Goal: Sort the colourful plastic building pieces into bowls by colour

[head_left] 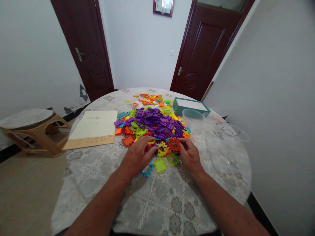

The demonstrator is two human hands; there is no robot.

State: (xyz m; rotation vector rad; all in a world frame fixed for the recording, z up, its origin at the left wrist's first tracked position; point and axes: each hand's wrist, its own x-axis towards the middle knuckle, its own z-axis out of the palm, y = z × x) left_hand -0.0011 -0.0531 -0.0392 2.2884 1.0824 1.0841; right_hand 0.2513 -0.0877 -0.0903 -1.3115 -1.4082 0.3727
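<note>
My right hand pinches an orange-red square interlocking block with a windowed centre, by its right edge. At the near edge of a heap of colourful plastic blocks is my left hand, its thumb and forefinger apart and pieces showing between them. A yellow block with a cut-out centre lies between the two hands. Closer to me are a solid lime-green square, a lime-green open-centred piece and a blue open-centred piece, the last partly below my left hand.
Left of the heap lies a cream sheet or folder. Behind stand a green-and-white box and a clear plastic tub. Transparent containers cover the right side. Smaller orange pieces lie at the back. A stool stands left.
</note>
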